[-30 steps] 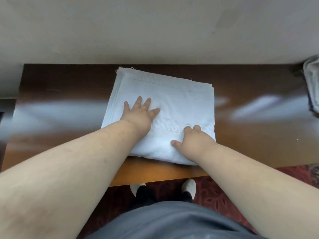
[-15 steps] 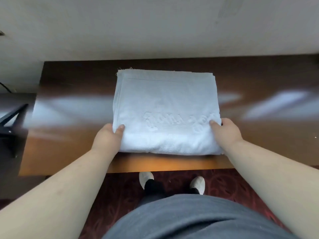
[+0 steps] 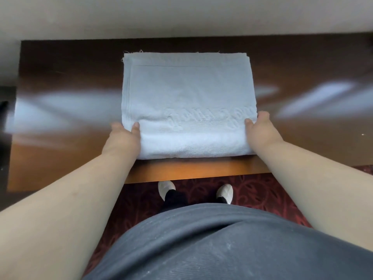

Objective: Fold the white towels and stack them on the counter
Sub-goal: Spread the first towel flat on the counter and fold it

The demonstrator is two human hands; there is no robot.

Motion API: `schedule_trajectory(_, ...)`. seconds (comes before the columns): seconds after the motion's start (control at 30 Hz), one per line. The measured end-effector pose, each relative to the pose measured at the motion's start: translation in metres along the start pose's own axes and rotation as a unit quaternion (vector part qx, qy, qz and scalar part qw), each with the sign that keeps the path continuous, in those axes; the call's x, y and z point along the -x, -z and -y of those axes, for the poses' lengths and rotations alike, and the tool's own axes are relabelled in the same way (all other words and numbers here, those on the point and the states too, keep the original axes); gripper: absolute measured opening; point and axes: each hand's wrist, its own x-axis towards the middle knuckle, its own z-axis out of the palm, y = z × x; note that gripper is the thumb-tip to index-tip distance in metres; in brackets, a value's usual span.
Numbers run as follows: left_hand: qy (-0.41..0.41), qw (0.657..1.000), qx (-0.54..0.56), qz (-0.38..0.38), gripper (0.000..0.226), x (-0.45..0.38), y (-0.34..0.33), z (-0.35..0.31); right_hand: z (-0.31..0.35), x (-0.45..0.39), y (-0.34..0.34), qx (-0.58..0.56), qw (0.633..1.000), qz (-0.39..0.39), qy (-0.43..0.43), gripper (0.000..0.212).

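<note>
A folded white towel (image 3: 187, 93) with raised lettering lies flat on the glossy dark wooden counter (image 3: 66, 81), its thick folded edge toward me. My left hand (image 3: 123, 138) grips the towel's near left corner, thumb on top and fingers hidden beneath. My right hand (image 3: 260, 132) grips the near right corner the same way, thumb on top of the cloth. The towel's layered edges show along its left and far sides.
A pale wall (image 3: 181, 15) runs right behind the counter. The counter's front edge (image 3: 191, 174) is just beyond my feet, above a dark red patterned carpet (image 3: 262, 190). Something dark stands off the counter's left end (image 3: 4, 110).
Both hands left the top of the towel, where they pressed it flat, and took hold of its near corners. The towel now lies square to the counter edge.
</note>
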Motion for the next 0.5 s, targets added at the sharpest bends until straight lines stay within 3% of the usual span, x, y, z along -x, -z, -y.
schedule_trajectory(0.07, -0.06, 0.994, -0.06, -0.075, 0.044, 0.004, 0.004, -0.005, 0.001, 0.005, 0.002, 0.025, 0.996, -0.062, 0.066, 0.057)
schedule_trajectory(0.13, -0.221, 0.963, -0.095, -0.125, 0.036, 0.01, 0.01, -0.008, 0.0, 0.016, 0.006, 0.051, 0.967, -0.124, 0.216, 0.062)
schedule_trajectory(0.2, -0.437, 0.886, -0.128, -0.081, 0.034, 0.019, 0.011, -0.001, -0.01, 0.025, 0.009, 0.137, 0.922, -0.08, 0.354, 0.063)
schedule_trajectory(0.23, -0.506, 0.847, -0.159, -0.043, 0.042, 0.024, 0.009, 0.008, -0.019, 0.028, 0.009, 0.201, 0.899, -0.029, 0.388, 0.071)
schedule_trajectory(0.27, -0.535, 0.821, -0.198, -0.015, 0.052, 0.028, 0.008, 0.016, -0.028, 0.029, 0.01, 0.26, 0.882, 0.029, 0.393, 0.081)
schedule_trajectory(0.33, -0.524, 0.816, -0.245, -0.003, 0.069, 0.029, 0.006, 0.032, -0.045, 0.025, 0.012, 0.324, 0.869, 0.105, 0.359, 0.099)
schedule_trajectory(0.43, -0.494, 0.835, -0.24, -0.029, 0.07, 0.024, 0.006, 0.038, -0.048, 0.023, 0.016, 0.369, 0.851, 0.087, 0.365, 0.113)
schedule_trajectory(0.5, -0.481, 0.839, -0.252, -0.041, 0.066, 0.026, 0.005, 0.034, -0.047, 0.029, 0.017, 0.361, 0.84, 0.025, 0.404, 0.103)
